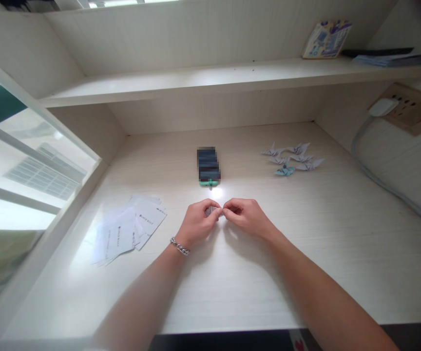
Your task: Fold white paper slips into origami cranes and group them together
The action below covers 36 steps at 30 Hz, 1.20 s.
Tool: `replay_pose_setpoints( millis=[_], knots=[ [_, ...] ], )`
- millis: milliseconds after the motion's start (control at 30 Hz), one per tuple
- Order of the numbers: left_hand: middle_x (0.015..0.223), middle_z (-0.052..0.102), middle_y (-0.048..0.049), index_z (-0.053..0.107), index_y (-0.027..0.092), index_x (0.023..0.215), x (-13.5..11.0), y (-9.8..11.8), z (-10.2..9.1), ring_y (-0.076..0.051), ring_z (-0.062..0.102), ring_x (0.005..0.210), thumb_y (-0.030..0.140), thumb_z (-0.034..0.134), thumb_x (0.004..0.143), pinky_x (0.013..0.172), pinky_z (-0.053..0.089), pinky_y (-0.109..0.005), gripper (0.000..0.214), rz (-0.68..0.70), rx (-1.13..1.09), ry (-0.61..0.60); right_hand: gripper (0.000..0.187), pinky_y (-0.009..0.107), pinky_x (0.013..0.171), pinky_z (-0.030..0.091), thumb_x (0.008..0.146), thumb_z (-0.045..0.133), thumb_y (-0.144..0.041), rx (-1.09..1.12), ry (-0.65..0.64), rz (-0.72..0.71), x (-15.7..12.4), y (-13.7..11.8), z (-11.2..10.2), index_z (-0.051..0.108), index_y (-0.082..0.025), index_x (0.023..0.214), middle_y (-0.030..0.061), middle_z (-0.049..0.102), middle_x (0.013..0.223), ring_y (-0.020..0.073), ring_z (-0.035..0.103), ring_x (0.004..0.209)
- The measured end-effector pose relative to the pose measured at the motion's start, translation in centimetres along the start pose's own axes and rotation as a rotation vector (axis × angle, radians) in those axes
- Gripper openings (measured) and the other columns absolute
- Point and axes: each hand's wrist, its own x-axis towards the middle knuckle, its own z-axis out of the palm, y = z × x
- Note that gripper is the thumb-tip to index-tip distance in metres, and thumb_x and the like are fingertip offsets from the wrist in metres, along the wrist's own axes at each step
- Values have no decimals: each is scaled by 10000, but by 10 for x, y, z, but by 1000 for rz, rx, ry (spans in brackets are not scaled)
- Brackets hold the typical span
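Between my hands, above the middle of the desk, is a small piece of folded paper [209,210], mostly covered by my fingers. My left hand [200,220] is closed on it, with a chain bracelet [180,246] around that wrist. The fingertips of my right hand [246,217] pinch together at the paper's right end, touching my left thumb. Off to the right lie several folded paper cranes [301,158], mostly white, with one light blue crane [284,170] at the front. Left of my hands, white printed paper sheets [123,234] lie in an overlapping pile.
A phone [208,165] with a green lower edge lies just beyond my hands. A shelf [196,83] spans the back, holding a small box [327,39]. At right, a grey cable [374,180] hangs from a wall socket [411,107]. A slatted frame [75,131] borders the left side.
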Motion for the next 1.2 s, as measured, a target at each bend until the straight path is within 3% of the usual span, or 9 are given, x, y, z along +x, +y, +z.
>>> replay_pose_setpoints(
  millis=[333, 533, 700, 900, 1200],
  knots=[
    [663, 646, -35, 631, 152, 779, 3, -3, 0, -144, 604, 601, 330, 560, 773, 571, 456, -239, 192, -55, -167, -1, 156, 229, 532, 349, 695, 512, -201, 28, -33, 70, 0, -1, -10, 656, -177, 640, -19, 599, 569, 119, 503, 554],
    [655, 626, -28, 620, 149, 800, 6, -11, -18, -139, 605, 596, 364, 575, 775, 585, 464, -243, 220, -60, -169, 140, 138, 239, 553, 380, 710, 527, -215, 95, 3, 146, 3, 12, -19, 657, -177, 682, -1, 637, 622, 141, 548, 597],
    [673, 654, -33, 636, 164, 799, 1, -8, -12, -142, 605, 624, 333, 553, 793, 592, 453, -240, 188, -18, -75, 59, 174, 247, 612, 408, 773, 521, -267, 164, -18, 86, 2, 8, -8, 672, -184, 793, 19, 673, 739, 151, 578, 672],
    [725, 669, -36, 644, 169, 799, -2, -1, -3, -143, 599, 662, 296, 536, 797, 610, 448, -238, 167, 3, -30, -24, 158, 231, 568, 376, 752, 510, -200, 92, -69, 39, -1, 0, 2, 664, -171, 731, 2, 643, 668, 126, 537, 612],
    [661, 648, -35, 636, 143, 787, 1, -4, 0, -127, 577, 595, 299, 564, 782, 560, 431, -220, 172, -42, -148, 26, 121, 211, 507, 335, 692, 525, -184, 111, -53, 118, 2, 3, -8, 635, -157, 651, -27, 577, 566, 102, 487, 551]
  ],
)
